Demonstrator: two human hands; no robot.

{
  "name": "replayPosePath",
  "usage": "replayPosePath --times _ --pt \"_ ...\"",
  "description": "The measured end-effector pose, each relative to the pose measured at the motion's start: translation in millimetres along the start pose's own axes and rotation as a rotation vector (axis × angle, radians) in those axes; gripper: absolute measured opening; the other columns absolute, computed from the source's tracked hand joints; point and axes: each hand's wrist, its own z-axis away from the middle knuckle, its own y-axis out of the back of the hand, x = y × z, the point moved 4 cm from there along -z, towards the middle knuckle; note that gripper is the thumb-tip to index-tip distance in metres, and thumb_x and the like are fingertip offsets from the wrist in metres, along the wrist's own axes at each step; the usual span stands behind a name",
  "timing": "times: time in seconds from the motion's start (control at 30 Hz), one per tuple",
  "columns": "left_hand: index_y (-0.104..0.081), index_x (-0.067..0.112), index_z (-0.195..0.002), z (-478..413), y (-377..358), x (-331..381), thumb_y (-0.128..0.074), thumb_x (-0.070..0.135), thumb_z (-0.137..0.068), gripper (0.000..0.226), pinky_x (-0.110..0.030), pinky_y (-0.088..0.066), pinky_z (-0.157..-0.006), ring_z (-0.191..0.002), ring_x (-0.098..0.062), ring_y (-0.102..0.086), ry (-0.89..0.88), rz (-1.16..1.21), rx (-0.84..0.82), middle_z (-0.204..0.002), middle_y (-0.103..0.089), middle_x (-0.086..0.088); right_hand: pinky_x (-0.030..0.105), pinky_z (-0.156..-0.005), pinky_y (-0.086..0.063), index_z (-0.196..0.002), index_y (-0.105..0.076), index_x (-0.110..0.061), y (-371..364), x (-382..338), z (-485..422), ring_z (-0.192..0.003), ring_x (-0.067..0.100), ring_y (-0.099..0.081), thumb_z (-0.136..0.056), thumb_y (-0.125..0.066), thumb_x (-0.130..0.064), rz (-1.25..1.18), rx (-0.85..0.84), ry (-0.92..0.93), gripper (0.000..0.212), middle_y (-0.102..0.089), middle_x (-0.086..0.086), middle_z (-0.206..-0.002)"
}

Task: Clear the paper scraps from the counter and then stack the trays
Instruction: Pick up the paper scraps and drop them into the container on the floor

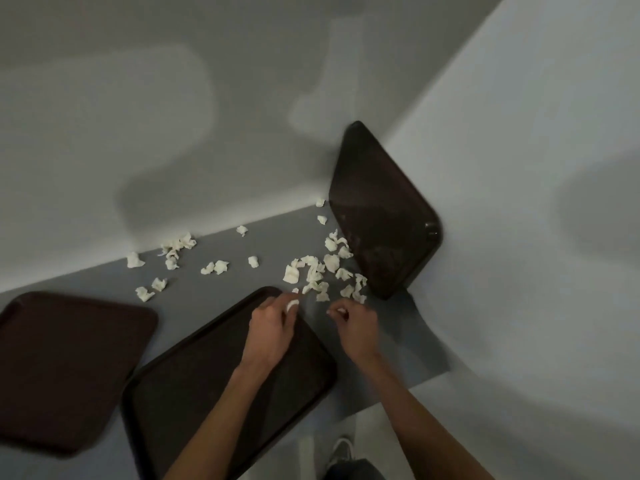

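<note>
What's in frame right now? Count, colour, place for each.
left rectangular plastic tray: one, dark brown, flat on the counter's left end.
middle rectangular plastic tray: one, dark brown, flat at the counter's front edge.
leaning rectangular plastic tray: one, dark brown, propped upright in the wall corner.
crumpled paper scraps: many, white, scattered on the counter, densest beside the leaning tray.
flat counter: one, grey, along the walls.
shoe: one, colour unclear, on the floor below.
left hand: pinches one scrap over the middle tray's far corner.
right hand: pinches one scrap above the counter.
</note>
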Motion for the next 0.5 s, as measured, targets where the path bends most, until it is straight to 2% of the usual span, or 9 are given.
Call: replayPosePath --times 0.07,0.13,0.3,0.43,0.5 --pt "-0.068 0.029 -0.122 18 24 -7 -0.062 0.022 -0.100 0.024 -0.030 -0.056 -0.084 -0.086 -0.003 -0.063 0.025 0.031 0.083 -0.104 -0.068 0.008 -0.001 -0.068 -0.038 -0.100 -0.078 -0.024 -2 -28 16 -0.083 -0.002 -0.065 -0.095 -0.077 -0.024 -0.054 0.002 0.045 0.005 -0.076 -0.011 -0.094" --pt "-0.069 0.027 -0.120 39 47 -18 -0.065 0.021 -0.098 0.023 -0.027 -0.055 -0.086 -0.089 -0.003 -0.065 0.053 0.049 0.150 -0.107 -0.070 0.009 -0.002 -0.075 -0.040 -0.103 -0.078 -0.027 -9 -55 32 -0.087 -0.006 -0.066 -0.096 -0.076 -0.025 -0.121 -0.024 0.082 0.008 -0.075 -0.016 -0.098" --pt "-0.071 0.029 -0.119 111 108 -62 -0.069 0.024 -0.096 0.024 -0.010 -0.044 -0.082 -0.088 0.003 -0.063 0.168 0.044 0.264 -0.109 -0.071 0.014 0.007 -0.090 -0.049 -0.108 -0.075 -0.031 -44 -131 94 -0.100 -0.009 -0.066 -0.096 -0.076 -0.022 -0.254 -0.089 0.197 0.014 -0.073 -0.020 -0.104" --pt "-0.073 0.030 -0.114 188 169 -103 -0.072 0.023 -0.094 0.020 -0.017 -0.049 -0.081 -0.087 0.000 -0.065 0.232 0.101 0.365 -0.103 -0.071 0.015 0.009 -0.087 -0.052 -0.106 -0.076 -0.026 -85 -195 164 -0.100 -0.006 -0.067 -0.095 -0.077 -0.018 -0.340 -0.126 0.283 0.014 -0.073 -0.015 -0.103" --pt "-0.073 0.032 -0.111 233 202 -127 -0.073 0.023 -0.093 0.020 -0.012 -0.049 -0.078 -0.084 0.002 -0.065 0.283 0.131 0.411 -0.097 -0.070 0.016 0.015 -0.086 -0.056 -0.105 -0.076 -0.024 -111 -226 204 -0.097 -0.002 -0.070 -0.095 -0.076 -0.017 -0.397 -0.175 0.304 0.012 -0.074 -0.014 -0.102"
